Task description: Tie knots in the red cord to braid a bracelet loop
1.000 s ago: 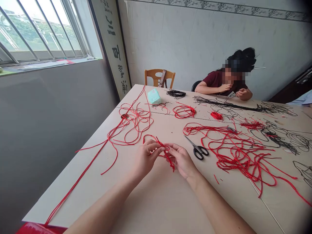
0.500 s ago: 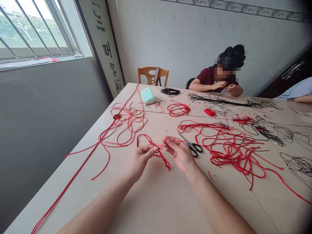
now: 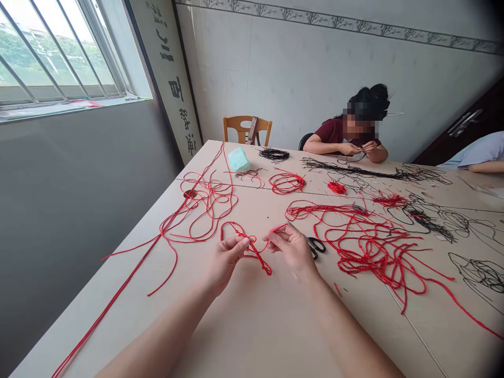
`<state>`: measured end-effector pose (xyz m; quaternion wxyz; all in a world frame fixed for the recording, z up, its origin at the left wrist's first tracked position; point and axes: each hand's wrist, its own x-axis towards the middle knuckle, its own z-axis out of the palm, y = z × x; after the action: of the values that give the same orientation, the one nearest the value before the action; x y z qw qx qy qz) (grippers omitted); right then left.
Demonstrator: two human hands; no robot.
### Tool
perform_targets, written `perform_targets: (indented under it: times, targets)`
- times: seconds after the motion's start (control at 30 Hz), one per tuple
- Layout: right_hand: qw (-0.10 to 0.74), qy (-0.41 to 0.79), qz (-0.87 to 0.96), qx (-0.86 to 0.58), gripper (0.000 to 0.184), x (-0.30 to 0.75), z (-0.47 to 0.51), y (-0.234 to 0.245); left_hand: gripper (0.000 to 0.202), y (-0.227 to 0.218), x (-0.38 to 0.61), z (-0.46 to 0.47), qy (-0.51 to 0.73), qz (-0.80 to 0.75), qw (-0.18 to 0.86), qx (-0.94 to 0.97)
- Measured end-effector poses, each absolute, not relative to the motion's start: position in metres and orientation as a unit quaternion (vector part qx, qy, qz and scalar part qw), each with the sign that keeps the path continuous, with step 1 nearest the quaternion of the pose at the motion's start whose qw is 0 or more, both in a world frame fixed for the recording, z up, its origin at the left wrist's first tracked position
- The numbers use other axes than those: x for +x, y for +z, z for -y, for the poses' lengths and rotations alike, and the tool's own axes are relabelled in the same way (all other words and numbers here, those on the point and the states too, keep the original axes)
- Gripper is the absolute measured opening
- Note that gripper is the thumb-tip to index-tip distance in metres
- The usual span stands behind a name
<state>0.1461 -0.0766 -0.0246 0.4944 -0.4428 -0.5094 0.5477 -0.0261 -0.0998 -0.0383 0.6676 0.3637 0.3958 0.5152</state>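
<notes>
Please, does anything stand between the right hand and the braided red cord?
Nothing visible blocks the gap from the right hand to the braided red cord; only a thin red strand shows there. The scissors lie on the hand's other side.

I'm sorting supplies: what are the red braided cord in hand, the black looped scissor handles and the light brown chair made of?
Red braided cord: seemingly textile, fairly matt, by its interlaced strands; fibre type unclear.
Black looped scissor handles: probably smooth plastic, given their rounded loops.
Light brown chair: likely wood, perhaps varnished, by its warm tone.
</notes>
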Motion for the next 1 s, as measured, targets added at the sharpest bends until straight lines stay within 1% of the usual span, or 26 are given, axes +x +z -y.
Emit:
perform_targets:
  times: [0.1,0.17,0.27,0.37,0.43,0.53,0.67,0.83,1.0]
  targets:
    - [0.435,0.38,0.65,-0.494,0.02,0.144,0.078,-0.031,0.018,-0.038,-0.027,0.099,0.522,-0.396,0.666,0.356]
    - [0.414,0.289,0.705,-0.498,0.019,0.142,0.079,-0.036,0.019,-0.038,-0.027,0.099,0.523,-0.397,0.666,0.354]
    - [0.398,0.2,0.761,-0.472,0.017,0.141,0.081,-0.039,0.019,-0.037,-0.027,0.099,0.524,-0.397,0.661,0.362]
    - [0.365,0.147,0.799,-0.455,0.019,0.14,0.082,-0.039,0.021,-0.035,-0.027,0.1,0.53,-0.401,0.651,0.367]
    - [0.351,0.128,0.81,-0.452,0.022,0.14,0.083,-0.038,0.021,-0.034,-0.028,0.099,0.533,-0.408,0.644,0.366]
    - [0.353,0.116,0.814,-0.446,0.024,0.14,0.084,-0.038,0.022,-0.033,-0.028,0.099,0.532,-0.415,0.639,0.369]
    - [0.368,0.115,0.814,-0.435,0.025,0.139,0.085,-0.037,0.021,-0.036,-0.028,0.098,0.532,-0.417,0.638,0.368]
    - [0.36,0.112,0.816,-0.437,0.024,0.14,0.086,-0.036,0.019,-0.041,-0.032,0.095,0.544,-0.405,0.649,0.345]
    - [0.38,0.141,0.807,-0.43,0.024,0.139,0.086,-0.035,0.018,-0.04,-0.033,0.093,0.546,-0.399,0.651,0.345]
